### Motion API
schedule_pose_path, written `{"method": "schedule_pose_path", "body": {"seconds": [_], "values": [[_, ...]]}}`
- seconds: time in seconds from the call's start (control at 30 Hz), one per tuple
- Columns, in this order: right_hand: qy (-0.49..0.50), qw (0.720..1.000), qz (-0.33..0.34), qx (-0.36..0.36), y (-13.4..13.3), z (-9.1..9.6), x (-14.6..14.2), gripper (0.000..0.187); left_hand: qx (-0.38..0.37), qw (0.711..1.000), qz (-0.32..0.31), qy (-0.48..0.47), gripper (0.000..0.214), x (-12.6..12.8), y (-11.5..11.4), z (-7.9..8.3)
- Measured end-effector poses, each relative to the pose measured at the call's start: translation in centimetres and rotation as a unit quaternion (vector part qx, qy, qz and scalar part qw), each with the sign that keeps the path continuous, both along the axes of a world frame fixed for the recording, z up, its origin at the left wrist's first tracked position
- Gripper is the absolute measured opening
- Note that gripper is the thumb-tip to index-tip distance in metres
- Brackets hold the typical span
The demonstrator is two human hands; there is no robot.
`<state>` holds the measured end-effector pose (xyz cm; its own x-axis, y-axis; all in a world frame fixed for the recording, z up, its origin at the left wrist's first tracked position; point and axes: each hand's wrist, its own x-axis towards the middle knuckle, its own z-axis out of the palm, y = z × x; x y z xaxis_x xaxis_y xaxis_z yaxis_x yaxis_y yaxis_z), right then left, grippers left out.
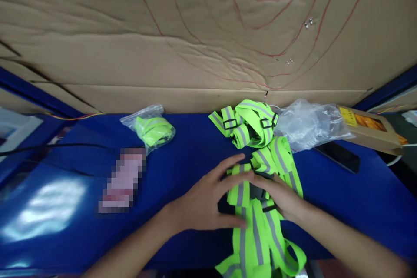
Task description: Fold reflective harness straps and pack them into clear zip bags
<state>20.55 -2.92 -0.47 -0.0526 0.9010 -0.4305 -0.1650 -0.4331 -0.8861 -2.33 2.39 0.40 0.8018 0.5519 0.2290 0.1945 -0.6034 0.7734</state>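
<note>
A bundle of fluorescent yellow-green reflective straps (257, 234) with grey stripes, like a reflective vest, runs from the middle of the table down to its front edge. My left hand (208, 197) is at its left side, thumb and fingers spread wide, fingertips over the straps. On the right, my right hand (282, 193) has its fingers closed around the straps near a black buckle (258, 192); part of its grip is hidden. Just behind lies a second coiled bundle of reflective straps (250, 121) with black slide buckles.
A bagged reflective strap bundle (153, 130) lies at the back left, near a pixelated pink item (122, 180). Crumpled clear plastic bags (309, 124), a dark phone (339, 156) and a cardboard box (374, 132) are at the right. A cardboard panel (195, 65) stands behind the blue table (189, 156).
</note>
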Motion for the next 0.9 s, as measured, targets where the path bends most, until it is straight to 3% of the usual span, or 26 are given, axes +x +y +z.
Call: {"method": "schedule_pose_path", "body": {"seconds": [0.1,0.17,0.3,0.4,0.5,0.6,0.67,0.8,0.9], "values": [[-0.010,0.998,0.000,-0.059,-0.4,-0.8,-0.2,0.043,-0.018,0.999,-0.026,0.023,0.066,0.1,0.1,0.2],[-0.006,0.999,0.018,-0.044,-0.4,-1.0,-0.3,0.042,-0.045,0.999,-0.010,0.014,0.066,0.2,0.3,0.3],[0.002,0.995,0.058,0.079,0.0,-0.3,-0.1,0.058,-0.076,0.993,0.093,-0.005,0.059,0.2,0.6,0.2],[-0.059,0.978,0.082,0.180,0.2,0.4,0.5,0.072,-0.172,0.967,0.190,-0.001,0.041,0.5,0.3,0.2],[-0.191,0.935,0.141,0.264,-0.1,0.8,0.7,0.063,-0.294,0.924,0.242,-0.032,0.045,1.2,-0.1,0.2],[-0.305,0.875,0.183,0.328,-0.5,0.8,0.6,0.067,-0.395,0.885,0.242,-0.032,0.052,2.0,-0.4,0.2],[-0.339,0.853,0.191,0.348,-0.6,0.8,0.6,0.073,-0.442,0.866,0.235,-0.013,0.056,2.4,-0.5,0.0],[-0.380,0.810,0.179,0.409,-0.7,1.0,1.1,0.070,-0.463,0.850,0.249,-0.014,0.054,2.7,-0.5,-0.3],[-0.430,0.730,0.207,0.489,-0.8,1.3,1.3,0.086,-0.463,0.845,0.268,-0.017,0.052,2.6,-0.4,-0.5]]}}
